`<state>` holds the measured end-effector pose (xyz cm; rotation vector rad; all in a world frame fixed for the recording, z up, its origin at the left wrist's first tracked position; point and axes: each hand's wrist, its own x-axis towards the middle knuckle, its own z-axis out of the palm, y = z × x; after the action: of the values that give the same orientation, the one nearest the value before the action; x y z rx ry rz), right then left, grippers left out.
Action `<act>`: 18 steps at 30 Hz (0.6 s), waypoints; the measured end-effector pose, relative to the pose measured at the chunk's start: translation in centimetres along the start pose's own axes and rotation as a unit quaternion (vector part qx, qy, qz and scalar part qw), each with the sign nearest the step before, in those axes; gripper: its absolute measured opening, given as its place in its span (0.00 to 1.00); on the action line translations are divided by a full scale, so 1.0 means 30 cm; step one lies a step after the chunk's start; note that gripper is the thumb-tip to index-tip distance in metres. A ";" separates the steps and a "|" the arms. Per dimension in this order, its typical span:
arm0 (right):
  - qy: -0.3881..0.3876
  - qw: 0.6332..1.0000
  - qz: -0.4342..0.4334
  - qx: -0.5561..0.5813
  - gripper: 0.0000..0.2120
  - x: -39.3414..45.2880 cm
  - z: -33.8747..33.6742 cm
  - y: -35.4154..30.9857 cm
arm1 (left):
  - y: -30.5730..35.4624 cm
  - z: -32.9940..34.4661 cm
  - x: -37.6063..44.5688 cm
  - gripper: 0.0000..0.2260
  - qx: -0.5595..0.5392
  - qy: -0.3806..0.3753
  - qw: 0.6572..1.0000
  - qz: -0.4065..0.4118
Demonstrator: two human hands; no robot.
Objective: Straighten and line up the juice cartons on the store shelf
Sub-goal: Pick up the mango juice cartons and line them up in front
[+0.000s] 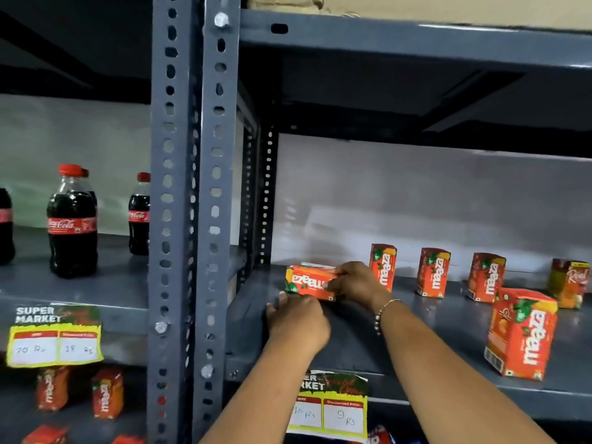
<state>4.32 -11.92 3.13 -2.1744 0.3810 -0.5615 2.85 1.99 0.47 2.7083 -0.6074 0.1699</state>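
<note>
An orange-red Maaza juice carton (pixel 309 282) lies on its side at the left end of the grey shelf (pixel 358 341). My right hand (pixel 355 282) grips its right end. My left hand (pixel 296 320) rests on the shelf just in front of that carton, fingers curled, holding nothing I can see. Three Maaza cartons stand upright along the back: one (pixel 384 267) right behind my right hand, a second (pixel 433 272), a third (pixel 487 277). A larger-looking Maaza carton (pixel 520 333) stands nearer the front edge on the right.
A yellow-green Real carton (pixel 568 283) stands at the far right. Slotted grey uprights (pixel 195 219) split this bay from the left one, which holds cola bottles (pixel 73 222). Price tags (pixel 330 408) hang on the shelf edges. More Maaza cartons (pixel 107 392) sit on the lower left shelf.
</note>
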 end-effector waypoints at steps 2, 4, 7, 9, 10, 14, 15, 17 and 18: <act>-0.010 0.994 0.043 0.100 0.11 -0.007 -0.017 0.010 | -0.006 -0.001 -0.001 0.20 -0.008 0.003 1.000 0.002; -0.031 0.976 0.073 0.204 0.05 -0.016 -0.029 0.013 | -0.010 0.001 0.002 0.21 -0.013 0.001 1.000 0.005; -0.060 0.955 0.076 0.281 0.05 -0.017 -0.033 0.015 | -0.011 0.005 0.006 0.22 -0.018 0.005 1.000 0.001; -0.082 0.946 0.069 0.307 0.04 -0.014 -0.031 0.014 | -0.010 0.004 0.005 0.23 -0.028 0.012 1.000 0.001; -0.093 0.942 0.068 0.316 0.04 -0.015 -0.030 0.013 | -0.011 0.005 0.005 0.24 -0.036 0.016 0.999 0.002; -0.120 0.926 0.066 0.353 0.05 -0.013 -0.032 0.016 | -0.015 0.009 0.011 0.27 -0.054 0.025 0.998 0.007; -0.124 0.923 0.066 0.360 0.04 -0.013 -0.034 0.017 | -0.015 0.011 0.013 0.27 -0.055 0.025 0.998 0.009; -0.134 0.916 0.063 0.372 0.04 -0.008 -0.034 0.023 | -0.017 0.013 0.015 0.26 -0.063 0.027 0.998 0.015; -0.146 0.913 0.063 0.377 0.05 -0.009 -0.035 0.023 | -0.018 0.015 0.017 0.25 -0.071 0.028 0.997 0.019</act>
<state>3.50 -12.91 3.07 -1.4382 0.1042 -0.2386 3.56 2.07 -0.01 2.5481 -0.6307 0.2043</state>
